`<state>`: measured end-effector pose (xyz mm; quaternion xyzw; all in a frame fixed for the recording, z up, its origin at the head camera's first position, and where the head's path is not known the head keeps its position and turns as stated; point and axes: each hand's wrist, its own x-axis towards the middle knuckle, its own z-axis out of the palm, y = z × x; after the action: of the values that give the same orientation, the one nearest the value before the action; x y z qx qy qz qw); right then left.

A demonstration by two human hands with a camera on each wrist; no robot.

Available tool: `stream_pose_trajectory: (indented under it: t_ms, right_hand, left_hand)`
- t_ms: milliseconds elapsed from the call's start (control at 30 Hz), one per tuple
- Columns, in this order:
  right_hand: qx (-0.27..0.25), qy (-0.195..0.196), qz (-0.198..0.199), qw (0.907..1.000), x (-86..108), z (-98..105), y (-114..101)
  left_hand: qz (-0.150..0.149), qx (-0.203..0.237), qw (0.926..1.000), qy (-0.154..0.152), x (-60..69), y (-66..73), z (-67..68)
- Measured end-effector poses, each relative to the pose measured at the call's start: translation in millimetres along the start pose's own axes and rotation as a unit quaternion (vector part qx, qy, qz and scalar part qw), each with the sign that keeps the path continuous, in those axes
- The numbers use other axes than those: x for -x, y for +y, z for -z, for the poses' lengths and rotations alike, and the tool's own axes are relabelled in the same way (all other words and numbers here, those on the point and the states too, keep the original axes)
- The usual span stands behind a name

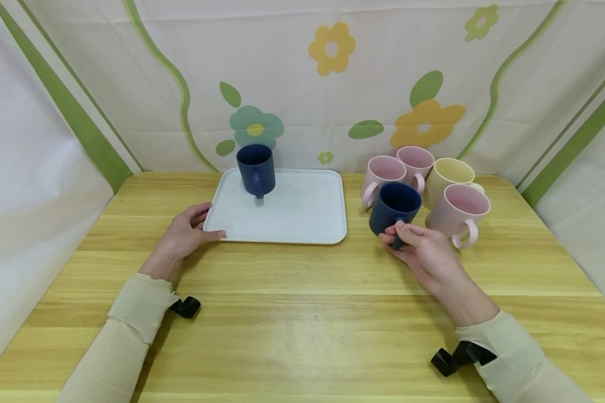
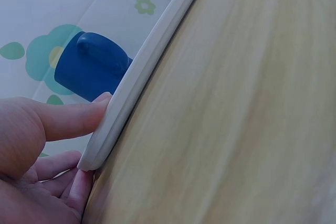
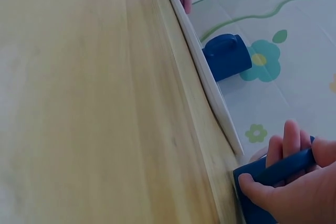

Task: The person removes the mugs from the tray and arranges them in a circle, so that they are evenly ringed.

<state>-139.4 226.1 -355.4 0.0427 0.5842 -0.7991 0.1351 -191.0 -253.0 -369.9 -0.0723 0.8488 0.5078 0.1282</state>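
Observation:
A white tray lies on the table, with a dark blue mug upright toward its back left. At the tray's front left corner my left hand grips the rim. The left wrist view has the thumb against the rim and other fingers at the corner below. To the right of the tray, my right hand holds a second dark blue mug by its handle, upright. In the right wrist view, fingers pass through that handle. Whether this mug touches the table I cannot tell.
Behind and beside the held mug stand a pink mug, another pink mug, a yellow mug and a third pink mug, close together. A flower-printed cloth hangs along the back edge of the wooden table.

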Motion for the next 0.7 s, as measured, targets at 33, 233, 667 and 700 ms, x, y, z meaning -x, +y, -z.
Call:
stream_pose_trajectory:
  t_ms: [33,233,667,700]
  right_hand:
    - [-0.001,0.0,-0.001,1.0,-0.4,-0.2,-0.1]
    - [0.0,0.002,-0.001,1.0,-2.1,-0.8,-0.1]
    - [0.068,0.015,-0.016,0.9975,-9.3,-9.9,0.7]
    - [0.071,0.017,-0.018,0.9971,-9.9,-11.0,0.5]
  left_hand:
    - [0.0,0.0,1.0,0.0,-0.2,-0.1,0.0]
    - [0.005,0.0,1.0,0.003,-1.6,-0.6,-0.3]
    - [0.007,0.0,1.0,0.0,0.1,0.7,-0.6]
    - [0.008,0.0,1.0,0.0,0.3,1.0,-0.6]
